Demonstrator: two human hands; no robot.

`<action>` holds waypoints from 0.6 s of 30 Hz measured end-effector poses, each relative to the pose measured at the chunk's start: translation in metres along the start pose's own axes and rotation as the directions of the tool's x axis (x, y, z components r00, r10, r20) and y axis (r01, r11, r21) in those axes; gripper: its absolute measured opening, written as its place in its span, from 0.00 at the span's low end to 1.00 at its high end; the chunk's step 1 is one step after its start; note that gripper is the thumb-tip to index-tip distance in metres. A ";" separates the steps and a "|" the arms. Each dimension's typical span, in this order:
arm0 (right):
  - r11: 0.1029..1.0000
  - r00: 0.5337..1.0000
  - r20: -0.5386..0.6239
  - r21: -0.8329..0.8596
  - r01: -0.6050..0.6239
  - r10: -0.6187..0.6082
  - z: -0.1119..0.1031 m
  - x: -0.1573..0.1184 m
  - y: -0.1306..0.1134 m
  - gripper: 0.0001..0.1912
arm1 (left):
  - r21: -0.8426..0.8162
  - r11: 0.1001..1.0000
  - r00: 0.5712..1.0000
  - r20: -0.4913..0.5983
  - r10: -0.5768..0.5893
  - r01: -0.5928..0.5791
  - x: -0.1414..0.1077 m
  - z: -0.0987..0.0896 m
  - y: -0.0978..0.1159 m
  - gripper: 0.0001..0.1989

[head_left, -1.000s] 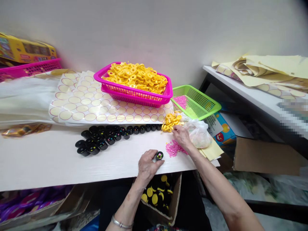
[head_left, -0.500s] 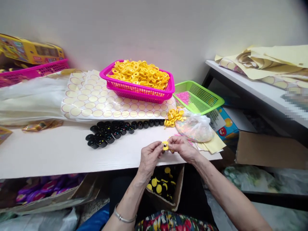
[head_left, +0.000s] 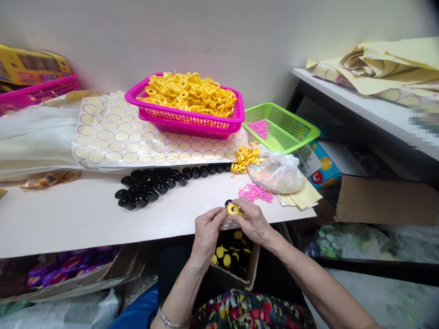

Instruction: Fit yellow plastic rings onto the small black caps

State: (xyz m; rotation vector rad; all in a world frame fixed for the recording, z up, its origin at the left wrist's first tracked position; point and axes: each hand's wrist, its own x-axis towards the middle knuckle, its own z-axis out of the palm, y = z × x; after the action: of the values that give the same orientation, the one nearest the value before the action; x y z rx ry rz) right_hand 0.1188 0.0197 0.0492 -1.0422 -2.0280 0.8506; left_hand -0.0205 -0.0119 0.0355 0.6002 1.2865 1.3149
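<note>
My right hand (head_left: 252, 220) pinches a yellow ring piece (head_left: 233, 209) above the table's front edge. A black round piece (head_left: 228, 203) shows just behind the ring. My left hand (head_left: 208, 227) has its thumb and fingers pressed together at the ring's left side; what they hold, if anything, is hidden. Small pink pieces (head_left: 255, 193) lie on the table beyond my right hand. Black cylinders (head_left: 150, 192) stand in a cluster and a row to the left. A small pile of yellow rings (head_left: 246, 157) lies behind the pink pieces.
A magenta basket (head_left: 192, 119) full of yellow rings sits on sticker sheets (head_left: 130, 157). To its right are a green basket (head_left: 295, 145) and a plastic bag (head_left: 277, 173). Below the table's edge, a cardboard box (head_left: 252, 269) holds black and yellow pieces.
My hands have moved slightly apart and the ring now faces up in my right hand. The black piece and pink pieces have come into clearer view. The camera view has shifted a little.
</note>
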 end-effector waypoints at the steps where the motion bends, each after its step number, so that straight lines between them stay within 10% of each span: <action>1: 0.999 1.000 -0.012 -0.046 -0.005 0.004 0.000 0.004 0.001 0.08 | -0.006 1.000 0.999 -0.052 0.014 -0.014 0.004 -0.001 -0.001 0.14; 11: 0.958 0.997 0.040 -0.280 -0.057 0.070 0.005 0.020 0.008 0.05 | 0.135 0.986 0.992 -0.064 0.109 -0.100 0.029 0.006 -0.004 0.15; 18: 0.979 0.982 0.002 0.077 -0.187 0.188 0.007 0.025 0.016 0.06 | 0.253 0.954 0.984 -0.023 0.175 -0.163 0.036 0.013 -0.005 0.11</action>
State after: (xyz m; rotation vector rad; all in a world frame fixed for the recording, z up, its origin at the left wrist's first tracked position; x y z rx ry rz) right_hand 0.1083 0.0462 0.0397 -1.2046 -1.8978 1.0134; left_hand -0.0149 0.0236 0.0224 0.8780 1.4775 1.3201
